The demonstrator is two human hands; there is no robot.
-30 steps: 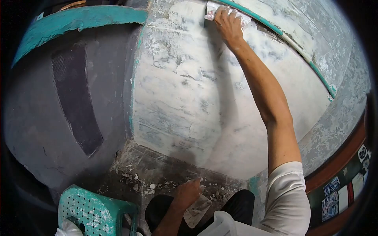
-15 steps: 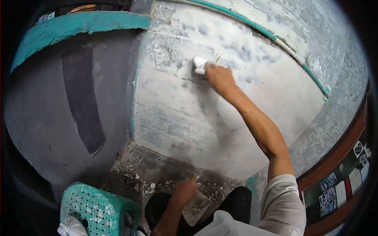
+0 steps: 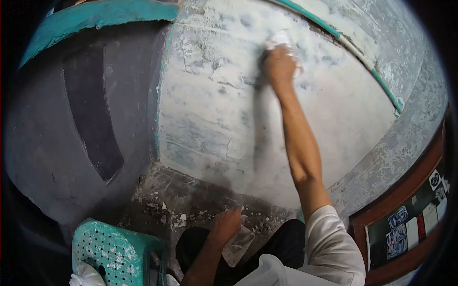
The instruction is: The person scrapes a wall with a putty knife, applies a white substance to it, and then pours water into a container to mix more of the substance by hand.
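Observation:
My right hand (image 3: 281, 66) is closed on a putty knife (image 3: 279, 37) coated in white, its handle mostly hidden in the fingers. It is up against the upper part of the wall (image 3: 200, 114), which is covered patchily with white putty over grey. Low in front, between my knees, my left hand (image 3: 226, 227) is closed round a flat, putty-smeared scraper (image 3: 238, 247). The scraper's pale, broad face shows below the fingers; the grip itself is hidden.
A green plastic stool (image 3: 107, 252) with white splashes stands at lower left, a white plastic bag (image 3: 87, 275) on it. A translucent white tub (image 3: 281, 274) is at my lap. Plaster crumbs (image 3: 179, 219) litter the floor. A green pipe (image 3: 315, 19) crosses the wall.
My right hand has moved up and to the right across the wall with the putty knife, the arm now straighter. My left hand has stayed nearly in place. The view has shifted slightly.

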